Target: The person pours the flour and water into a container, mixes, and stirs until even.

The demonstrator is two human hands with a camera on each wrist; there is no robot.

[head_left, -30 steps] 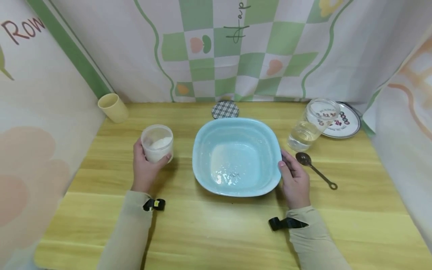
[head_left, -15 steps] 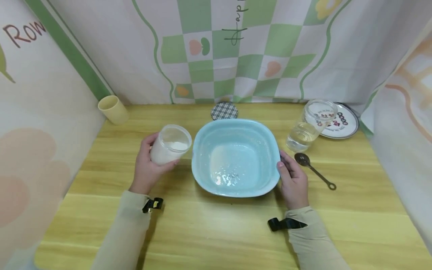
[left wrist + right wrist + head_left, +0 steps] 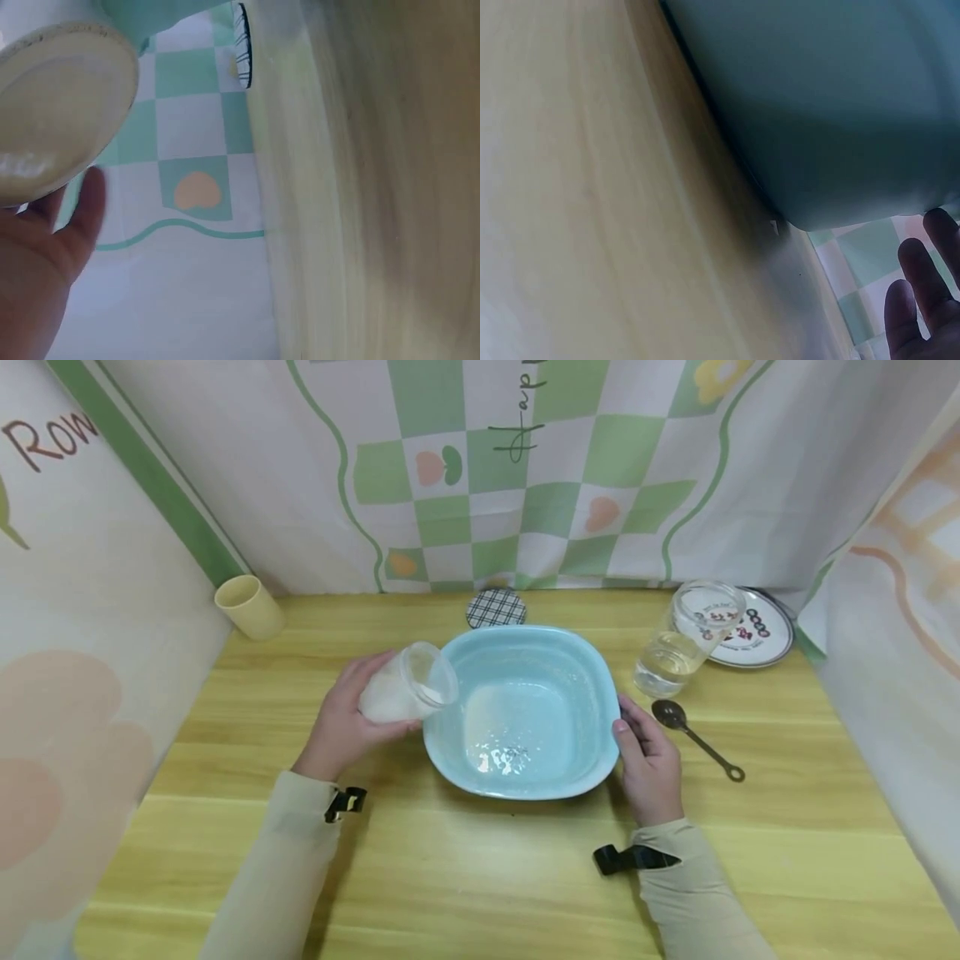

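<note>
My left hand [image 3: 347, 720] grips a translucent plastic jar [image 3: 388, 693] partly filled with white powder. The jar is tipped to the right, its mouth overlapping the left rim of a light blue basin [image 3: 525, 777] in the head view. In the left wrist view the jar's round base [image 3: 64, 112] faces the camera, with fingers curved around its side. The basin stands on the table with a wet, shiny bottom. My right hand [image 3: 651, 764] holds the basin's right side, thumb at the rim and fingers against the outer wall. The right wrist view shows the basin's outer wall [image 3: 840, 135].
Right of the basin lie a dark spoon [image 3: 697, 739], a glass jar [image 3: 663, 664] of clear liquid and a patterned plate [image 3: 765, 639]. A checked coaster [image 3: 495, 608] lies behind the basin. A yellow cup [image 3: 255, 610] stands at the back left of the wooden table [image 3: 480, 877].
My left hand has moved the jar rightward to the basin's rim and tipped it from nearly upright toward the basin. The right hand keeps its hold on the basin.
</note>
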